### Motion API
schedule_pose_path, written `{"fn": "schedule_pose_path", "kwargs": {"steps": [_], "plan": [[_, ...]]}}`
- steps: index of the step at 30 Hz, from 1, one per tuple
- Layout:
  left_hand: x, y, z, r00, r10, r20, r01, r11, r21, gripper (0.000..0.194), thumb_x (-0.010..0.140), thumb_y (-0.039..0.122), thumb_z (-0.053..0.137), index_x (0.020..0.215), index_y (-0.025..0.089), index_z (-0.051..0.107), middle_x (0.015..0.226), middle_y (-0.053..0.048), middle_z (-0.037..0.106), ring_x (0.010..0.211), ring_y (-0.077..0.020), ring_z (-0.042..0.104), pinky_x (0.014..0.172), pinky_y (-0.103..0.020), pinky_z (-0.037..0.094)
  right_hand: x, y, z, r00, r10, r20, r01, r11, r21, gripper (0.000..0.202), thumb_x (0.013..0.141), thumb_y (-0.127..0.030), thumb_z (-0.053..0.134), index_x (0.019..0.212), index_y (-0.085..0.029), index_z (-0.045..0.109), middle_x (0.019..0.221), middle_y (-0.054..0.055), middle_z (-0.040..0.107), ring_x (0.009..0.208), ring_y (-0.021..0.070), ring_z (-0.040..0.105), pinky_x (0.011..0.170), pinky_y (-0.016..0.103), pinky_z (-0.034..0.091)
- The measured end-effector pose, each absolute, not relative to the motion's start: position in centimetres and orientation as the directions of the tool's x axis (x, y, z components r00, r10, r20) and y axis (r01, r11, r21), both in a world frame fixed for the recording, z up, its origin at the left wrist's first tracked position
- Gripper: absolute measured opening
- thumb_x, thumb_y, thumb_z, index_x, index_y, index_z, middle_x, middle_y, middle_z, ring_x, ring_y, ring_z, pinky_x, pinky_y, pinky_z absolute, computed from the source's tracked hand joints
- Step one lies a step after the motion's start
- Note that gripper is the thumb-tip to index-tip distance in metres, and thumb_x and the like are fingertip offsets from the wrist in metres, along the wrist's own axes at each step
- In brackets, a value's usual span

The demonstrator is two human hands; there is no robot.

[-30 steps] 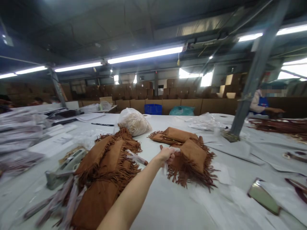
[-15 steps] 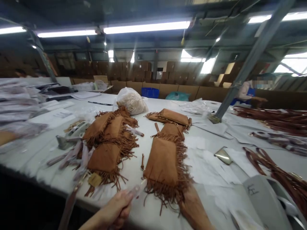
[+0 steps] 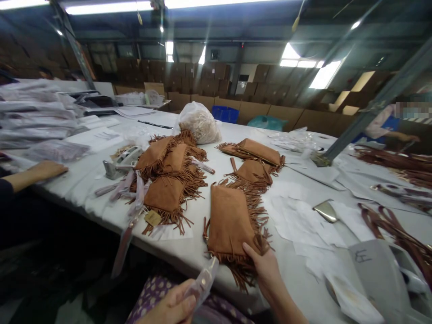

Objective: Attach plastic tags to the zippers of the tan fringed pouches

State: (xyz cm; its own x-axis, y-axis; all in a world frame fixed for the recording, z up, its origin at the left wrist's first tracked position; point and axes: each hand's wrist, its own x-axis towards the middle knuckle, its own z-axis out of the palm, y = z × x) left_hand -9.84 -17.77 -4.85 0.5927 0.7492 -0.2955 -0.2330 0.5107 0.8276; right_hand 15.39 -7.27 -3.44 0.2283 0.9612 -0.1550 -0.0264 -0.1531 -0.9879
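A brown fringed suede bag (image 3: pixel 227 220) lies near the table's front edge, its fringe spread to the right and along the bottom. My right hand (image 3: pixel 268 272) grips its lower right corner, thumb on top and fingers hidden beneath. My left hand (image 3: pixel 177 301) is closed around a plastic-wrapped strap (image 3: pixel 206 279), whose upper end reaches the bag's lower left corner. Whether that end is clipped on, I cannot tell. Behind this bag lie more brown bags (image 3: pixel 253 171). To the left, a pile of fringed bags (image 3: pixel 165 193) has wrapped straps and a tan tag (image 3: pixel 152 218).
A tape dispenser (image 3: pixel 126 162) sits behind the left pile; another grey dispenser (image 3: pixel 374 274) stands front right. Brown straps (image 3: pixel 398 229) lie at the right. A metal post (image 3: pixel 357 121) rises from the table. Another person's hand (image 3: pixel 50 169) rests at the left edge.
The view has tilted down and shifted left. The front bag has moved toward me, away from the bags behind. My right hand now shows its thumb on the bag, out from under the fringe.
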Motion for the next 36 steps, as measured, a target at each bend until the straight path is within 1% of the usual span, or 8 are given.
{"fn": "schedule_pose_path", "kwargs": {"steps": [5, 11, 14, 19, 23, 28, 31, 36], "plan": [[-10.5, -18.2, -6.5, 0.552, 0.705, -0.445, -0.127, 0.599, 0.791, 0.070, 0.066, 0.073, 0.063, 0.108, 0.018, 0.056, 0.042, 0.009, 0.044, 0.030, -0.0054, 0.027, 0.036, -0.020, 0.012, 16.9, -4.4, -4.2, 0.194, 0.980, -0.035, 0.267, -0.088, -0.960, 0.048, 0.062, -0.031, 0.071, 0.106, -0.014, 0.061, 0.101, 0.011, 0.071, 0.095, 0.0277, 0.065, 0.088, 0.042, 0.050], [-9.9, -17.4, -7.5, 0.547, 0.656, -0.520, -0.116, 0.675, 0.728, 0.082, 0.068, 0.073, 0.059, 0.122, 0.012, 0.047, 0.048, 0.003, 0.057, 0.032, -0.0084, 0.038, 0.035, -0.018, 0.024, 17.1, -5.3, -1.4, 0.141, 0.914, 0.379, 0.857, 0.079, -0.510, 0.050, 0.079, -0.039, 0.057, 0.120, -0.010, 0.056, 0.116, 0.019, 0.062, 0.107, 0.0332, 0.056, 0.092, 0.048, 0.043], [-10.3, -17.2, -7.6, 0.561, 0.679, -0.473, -0.139, 0.641, 0.755, 0.070, 0.072, 0.067, 0.062, 0.116, 0.013, 0.052, 0.064, -0.003, 0.065, 0.050, -0.0110, 0.053, 0.049, -0.020, 0.038, 16.1, -9.4, -0.8, 0.174, 0.917, 0.358, 0.812, 0.072, -0.580, 0.045, 0.083, -0.049, 0.051, 0.111, -0.016, 0.063, 0.103, 0.013, 0.068, 0.092, 0.0280, 0.061, 0.081, 0.037, 0.047], [-9.7, -15.8, -6.9, 0.577, 0.719, -0.388, -0.041, 0.500, 0.865, 0.046, 0.083, 0.054, 0.059, 0.105, 0.014, 0.058, 0.082, -0.005, 0.064, 0.066, -0.0124, 0.057, 0.061, -0.021, 0.040, 12.8, -14.5, -3.9, 0.001, 0.958, -0.286, 0.539, -0.241, -0.807, 0.056, 0.084, -0.063, 0.042, 0.055, -0.019, 0.060, 0.050, 0.002, 0.061, 0.046, 0.0162, 0.055, 0.047, 0.025, 0.041], [-7.7, -14.7, -5.8, 0.541, 0.746, -0.387, 0.097, 0.402, 0.910, 0.042, 0.087, 0.053, 0.049, 0.099, 0.014, 0.058, 0.066, 0.000, 0.057, 0.047, -0.0105, 0.046, 0.047, -0.021, 0.032, 11.4, -14.2, -5.2, -0.005, 0.932, -0.363, 0.418, -0.328, -0.847, 0.056, 0.083, -0.065, 0.041, 0.066, -0.017, 0.064, 0.049, 0.001, 0.061, 0.037, 0.0125, 0.048, 0.040, 0.023, 0.036], [-8.3, -15.2, -4.7, 0.372, 0.879, -0.298, 0.299, 0.190, 0.935, 0.033, 0.090, 0.043, 0.045, 0.075, 0.016, 0.056, 0.056, 0.003, 0.048, 0.052, -0.0117, 0.043, 0.051, -0.021, 0.031, 12.0, -13.4, -4.4, 0.017, 1.000, 0.008, 0.657, -0.005, -0.754, 0.036, 0.085, -0.050, 0.052, 0.094, -0.019, 0.068, 0.055, 0.000, 0.059, 0.050, 0.0156, 0.056, 0.051, 0.024, 0.044], [-9.9, -15.8, -4.7, 0.355, 0.882, -0.310, 0.323, 0.195, 0.926, 0.030, 0.091, 0.039, 0.044, 0.076, 0.016, 0.055, 0.056, 0.004, 0.048, 0.052, -0.0122, 0.045, 0.052, -0.021, 0.031, 12.1, -13.2, -4.6, -0.225, 0.933, 0.282, 0.733, 0.353, -0.582, 0.035, 0.091, -0.033, 0.047, 0.119, -0.020, 0.061, 0.074, 0.005, 0.062, 0.062, 0.0161, 0.060, 0.060, 0.024, 0.047], [-11.1, -16.2, -3.6, 0.385, 0.879, -0.280, 0.364, 0.134, 0.922, 0.023, 0.090, 0.030, 0.045, 0.074, 0.016, 0.054, 0.058, 0.004, 0.048, 0.055, -0.0119, 0.045, 0.054, -0.021, 0.031, 10.8, -11.8, -5.1, -0.423, 0.813, 0.401, 0.656, 0.580, -0.483, 0.031, 0.091, -0.019, 0.043, 0.107, -0.024, 0.069, 0.074, 0.005, 0.058, 0.062, 0.0136, 0.056, 0.057, 0.022, 0.045]]}}
